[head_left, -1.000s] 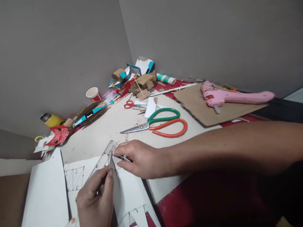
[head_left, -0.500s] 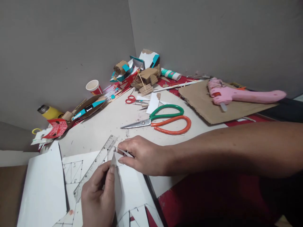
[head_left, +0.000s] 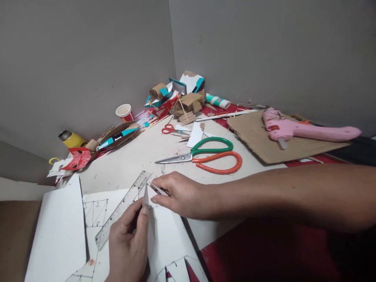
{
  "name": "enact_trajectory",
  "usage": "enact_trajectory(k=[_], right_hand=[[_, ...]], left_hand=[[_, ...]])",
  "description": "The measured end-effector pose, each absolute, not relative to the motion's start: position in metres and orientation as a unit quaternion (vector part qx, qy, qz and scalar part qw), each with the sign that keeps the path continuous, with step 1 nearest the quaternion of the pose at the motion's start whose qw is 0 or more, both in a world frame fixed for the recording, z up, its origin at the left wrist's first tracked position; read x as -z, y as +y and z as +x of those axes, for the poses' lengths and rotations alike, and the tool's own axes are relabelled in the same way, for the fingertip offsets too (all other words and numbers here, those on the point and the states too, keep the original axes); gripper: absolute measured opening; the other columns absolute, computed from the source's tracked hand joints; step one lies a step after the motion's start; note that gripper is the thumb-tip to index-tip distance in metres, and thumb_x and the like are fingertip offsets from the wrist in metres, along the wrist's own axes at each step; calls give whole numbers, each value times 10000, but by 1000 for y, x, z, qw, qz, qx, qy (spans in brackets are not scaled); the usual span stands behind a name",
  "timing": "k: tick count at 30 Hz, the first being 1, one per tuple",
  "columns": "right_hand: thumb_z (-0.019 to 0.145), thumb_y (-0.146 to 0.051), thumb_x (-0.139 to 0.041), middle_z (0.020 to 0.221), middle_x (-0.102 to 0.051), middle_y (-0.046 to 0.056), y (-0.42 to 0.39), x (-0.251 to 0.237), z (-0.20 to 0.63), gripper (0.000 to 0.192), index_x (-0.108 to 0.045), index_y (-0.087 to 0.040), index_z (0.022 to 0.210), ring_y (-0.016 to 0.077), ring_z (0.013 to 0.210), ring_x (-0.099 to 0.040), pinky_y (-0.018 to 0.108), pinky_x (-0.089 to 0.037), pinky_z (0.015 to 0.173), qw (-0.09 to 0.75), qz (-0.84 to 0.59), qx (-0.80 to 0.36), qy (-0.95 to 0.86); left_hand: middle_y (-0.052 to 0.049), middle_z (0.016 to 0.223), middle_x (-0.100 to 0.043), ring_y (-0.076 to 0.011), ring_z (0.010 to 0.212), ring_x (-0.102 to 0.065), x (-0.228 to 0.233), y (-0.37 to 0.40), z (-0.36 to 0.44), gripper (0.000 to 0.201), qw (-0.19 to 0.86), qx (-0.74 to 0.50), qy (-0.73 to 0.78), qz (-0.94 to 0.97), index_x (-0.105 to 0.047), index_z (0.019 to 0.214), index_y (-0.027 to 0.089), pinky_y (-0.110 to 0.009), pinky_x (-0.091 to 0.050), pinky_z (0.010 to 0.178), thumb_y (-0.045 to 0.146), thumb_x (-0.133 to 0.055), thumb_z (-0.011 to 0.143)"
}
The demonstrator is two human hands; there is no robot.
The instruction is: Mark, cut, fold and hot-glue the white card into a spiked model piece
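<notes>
Left hand point(head_left: 129, 244) pinching folded white card flap point(head_left: 146, 197) upright | right hand point(head_left: 179, 194) pinching its tip | clear ruler point(head_left: 123, 209) between hands | fold formed, pencilled grid point(head_left: 95, 213) uncut.

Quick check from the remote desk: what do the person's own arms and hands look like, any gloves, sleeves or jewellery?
Both are bare. The left hand has no glove and no ring that shows, and its nails are short. The right hand is also ungloved, and the right forearm is uncovered along its whole visible length: no sleeve, watch or bracelet. The left wrist is cut off by the picture's lower edge, so nothing can be said of a sleeve there.
</notes>
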State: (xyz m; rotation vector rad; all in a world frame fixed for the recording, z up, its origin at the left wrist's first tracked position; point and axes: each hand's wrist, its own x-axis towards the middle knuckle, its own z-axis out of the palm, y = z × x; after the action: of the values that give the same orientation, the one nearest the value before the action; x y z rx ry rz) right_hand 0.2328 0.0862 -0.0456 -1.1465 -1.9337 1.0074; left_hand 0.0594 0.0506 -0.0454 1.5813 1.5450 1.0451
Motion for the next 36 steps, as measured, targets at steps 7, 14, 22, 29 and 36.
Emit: enact_trajectory(k=[7, 14, 22, 29, 36], right_hand=[[935, -223, -492, 610, -407, -46, 86, 47, 231, 314, -373, -190, 646, 98, 581, -355, 241, -292, 562, 355, -420, -390, -739], [990, -209, -353, 642, -397, -37, 83, 41, 233, 334, -340, -203, 656, 110, 620, -381, 263, -353, 627, 395, -364, -437, -721], [967, -389, -443, 614, -387, -64, 82, 42, 235, 309, -489, -172, 752, 79, 471, -452, 195, -392, 417, 353, -344, -611, -620], [987, -256, -403, 698, -512, -2, 83, 43, 231, 335, -491, -167, 676, 114, 654, -483, 254, -449, 660, 383, -355, -458, -719], [993, -231, -382, 900, -658, 88, 84, 49, 230, 269, -614, -150, 884, 186, 891, -592, 307, -455, 843, 394, -358, -394, -749]], left_hand=[[-43, 958, -783, -279, 991, -695, 45, 55, 60, 391, 410, -393, 628, 532, -773, 985, 223, -390, -527, 904, 528, -712, 748], [-48, 1023, -776, -296, 1079, -665, 49, 54, 51, 420, 387, -383, 657, 521, -775, 942, 228, -443, -490, 990, 581, -706, 727], [-44, 983, -785, -298, 1062, -679, 48, 50, 54, 396, 378, -407, 664, 500, -779, 889, 233, -437, -515, 971, 579, -706, 709], [-25, 934, -789, -263, 1032, -689, 43, 46, 64, 304, 383, -415, 660, 495, -772, 853, 245, -359, -533, 922, 515, -699, 735], [-31, 900, -788, -283, 1021, -685, 42, 46, 61, 335, 397, -397, 680, 471, -767, 859, 236, -360, -530, 894, 536, -688, 731]])
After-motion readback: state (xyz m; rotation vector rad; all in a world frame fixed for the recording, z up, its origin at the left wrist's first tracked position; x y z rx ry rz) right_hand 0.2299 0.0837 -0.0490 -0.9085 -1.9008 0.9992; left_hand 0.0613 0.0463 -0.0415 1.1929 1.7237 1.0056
